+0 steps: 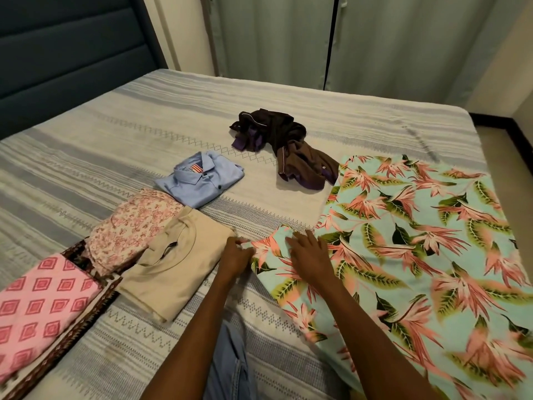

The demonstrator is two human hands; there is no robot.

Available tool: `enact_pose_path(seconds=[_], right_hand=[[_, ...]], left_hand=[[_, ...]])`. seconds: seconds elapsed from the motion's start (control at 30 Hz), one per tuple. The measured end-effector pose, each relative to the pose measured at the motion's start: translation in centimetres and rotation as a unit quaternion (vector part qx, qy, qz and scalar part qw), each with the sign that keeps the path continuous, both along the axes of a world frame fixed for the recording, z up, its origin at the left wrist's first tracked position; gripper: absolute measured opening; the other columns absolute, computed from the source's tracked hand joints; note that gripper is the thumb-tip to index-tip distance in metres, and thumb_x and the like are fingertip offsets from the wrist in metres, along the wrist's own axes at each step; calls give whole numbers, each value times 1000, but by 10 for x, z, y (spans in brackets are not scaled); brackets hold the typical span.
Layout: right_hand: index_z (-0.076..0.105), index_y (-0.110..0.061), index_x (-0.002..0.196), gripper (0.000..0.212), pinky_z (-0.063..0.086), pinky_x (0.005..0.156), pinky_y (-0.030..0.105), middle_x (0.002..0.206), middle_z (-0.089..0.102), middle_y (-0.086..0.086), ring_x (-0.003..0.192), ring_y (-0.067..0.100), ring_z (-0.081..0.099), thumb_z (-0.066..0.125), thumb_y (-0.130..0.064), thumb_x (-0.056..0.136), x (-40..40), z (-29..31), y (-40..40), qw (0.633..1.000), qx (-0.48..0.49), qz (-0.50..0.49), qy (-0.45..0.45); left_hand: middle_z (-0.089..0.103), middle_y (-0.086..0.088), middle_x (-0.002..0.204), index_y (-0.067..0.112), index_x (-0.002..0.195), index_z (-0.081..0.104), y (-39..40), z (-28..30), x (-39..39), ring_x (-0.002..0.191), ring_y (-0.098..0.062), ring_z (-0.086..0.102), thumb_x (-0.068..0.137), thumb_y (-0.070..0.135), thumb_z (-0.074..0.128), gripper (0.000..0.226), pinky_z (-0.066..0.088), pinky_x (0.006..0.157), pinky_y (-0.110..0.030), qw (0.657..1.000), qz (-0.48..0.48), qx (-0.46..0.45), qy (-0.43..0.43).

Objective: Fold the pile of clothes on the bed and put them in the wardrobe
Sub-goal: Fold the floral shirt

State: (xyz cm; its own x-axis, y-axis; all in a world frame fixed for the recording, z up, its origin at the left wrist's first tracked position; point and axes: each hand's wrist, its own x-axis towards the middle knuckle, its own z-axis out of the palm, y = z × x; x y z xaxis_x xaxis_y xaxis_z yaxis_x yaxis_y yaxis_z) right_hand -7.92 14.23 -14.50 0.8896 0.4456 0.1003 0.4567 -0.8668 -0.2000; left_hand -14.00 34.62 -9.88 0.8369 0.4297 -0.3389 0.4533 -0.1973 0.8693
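Nearest you, at the bottom edge, your pale blue denim trouser leg (pixel 230 368) shows between your two forearms. Beneath everything lies the wide bed with its grey-and-cream striped woven cover (pixel 161 116). Across its right half spreads the largest garment, the turquoise cloth printed with pink flowers and green leaves (pixel 418 255), opened flat with its near-left corner drawn toward you. Beyond the bed's far edge hangs the pale green fabric wardrobe with a dark zip seam (pixel 334 41), which looks closed.

Four folded pieces sit in a row along the left: the pink diamond-print cloth with dark brown patterned border (pixel 43 307) nearest, then the beige round-neck T-shirt (pixel 178 269), the cream top with small pink floral print (pixel 135 223) partly under it, and farther off the light blue collared button shirt (pixel 199 177). In the middle, farther away, the crumpled dark brown and purple garment (pixel 288 148) lies unfolded.

Your left hand (pixel 235 258) pinches the corner of the floral cloth with curled fingers. Your right hand (pixel 310 258) rests on the same corner just beside it, fingers fairly straight and spread, pressing the fabric down.

By my reading, you are about halfway through: four pieces folded, this one just being started, the brown one untouched, and nothing yet carried to the wardrobe.
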Motion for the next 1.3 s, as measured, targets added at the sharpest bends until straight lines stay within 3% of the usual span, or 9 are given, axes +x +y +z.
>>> enact_pose_path(seconds=[0.2,0.33,0.47,0.57,0.73,0.8,0.9,1.17,1.3], right_hand=[[60,-16,131,51,44,100,50,139,55,13,128,35,51,33,-44,99,-22,-8,-8,999,49,3,4],[53,-15,135,40,43,104,45,141,52,10,132,30,48,46,-26,97,-34,-6,-18,988,157,7,5],[61,-14,125,45,48,96,45,126,62,10,119,30,56,63,-8,80,-53,-1,-35,985,138,-85,-55],[64,-18,111,28,48,81,40,111,64,6,103,27,60,63,-18,83,-78,-9,-48,984,70,-150,-62],[60,-22,114,36,42,87,42,117,58,4,106,25,53,43,-45,92,-123,-18,-66,994,42,-100,-33],[49,-28,137,55,28,109,48,147,43,3,136,26,36,40,-60,93,-141,-17,-73,998,51,-34,33],[10,-33,159,75,-4,122,45,167,-3,-4,153,19,-6,27,-70,96,-161,-15,-86,994,30,19,108],[48,-18,146,67,15,114,55,154,42,8,144,32,37,26,-62,101,-164,-5,-122,988,-30,-114,95],[23,-20,158,86,-3,118,52,164,10,5,152,32,9,8,-77,94,-182,-14,-124,988,-28,-84,129]], left_hand=[[59,-19,125,6,125,42,-2,-10,-10,110,-38,59,91,21,66,44,44,81,-38,975,-45,214,28],[52,-16,130,11,137,46,-24,-9,-18,114,-39,53,93,33,63,52,43,91,-46,883,-114,455,1],[49,-10,143,16,140,48,-72,-17,-36,129,-33,48,99,40,48,47,38,102,-42,824,-308,465,-95],[3,-4,167,23,158,14,-80,-35,-48,153,-31,3,97,68,31,78,5,120,-54,806,-395,440,41],[-42,0,150,28,154,-22,-57,-38,-53,147,-33,-28,36,107,7,145,-6,116,-64,800,-422,398,152],[-45,-1,146,26,153,-26,-56,-34,-53,147,-37,-26,31,109,12,152,-5,116,-63,801,-425,388,164],[-36,-8,156,21,154,-23,-58,-29,-57,148,-41,-21,66,94,42,132,-8,116,-63,797,-423,396,171],[-29,0,155,27,155,-17,-102,-18,-73,150,-29,-20,73,87,-2,103,-12,117,-49,749,-482,455,12],[-25,-6,162,22,156,-16,-97,-30,-81,150,-35,-19,47,103,-2,136,-2,118,-60,750,-473,447,117]])
